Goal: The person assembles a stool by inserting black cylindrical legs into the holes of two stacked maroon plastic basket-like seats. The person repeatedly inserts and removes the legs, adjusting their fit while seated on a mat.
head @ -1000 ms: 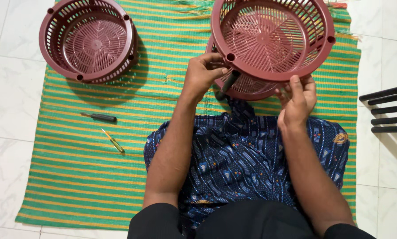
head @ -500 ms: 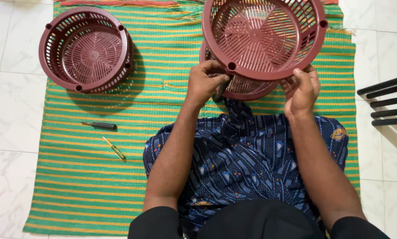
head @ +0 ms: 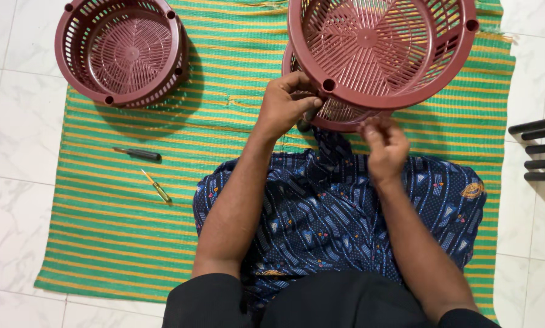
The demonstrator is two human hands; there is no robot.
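Note:
A round maroon plastic basket (head: 381, 48) is held tilted above a second maroon basket (head: 339, 116), which shows only as a strip beneath it. My left hand (head: 290, 103) grips the near rim of the upper basket beside a round socket, and a short dark post (head: 306, 126) pokes out under its fingers. My right hand (head: 384, 143) hovers just below that rim with its fingertips pinched together. Nothing visible sits between them. Both forearms reach out over my lap, which is covered in blue patterned cloth (head: 339, 212).
A third maroon basket (head: 123, 51) stands upright at the far left of the green and yellow striped mat (head: 114, 243). A black-handled screwdriver (head: 140, 154) and a small yellow-green one (head: 157, 187) lie on the mat to my left. Black bars (head: 536, 152) jut in over the white tiles at right.
My right hand has come off the basket's rim and dropped slightly, its fingers now pinched. The left hand keeps its grip, and the upper basket has stayed roughly in place.

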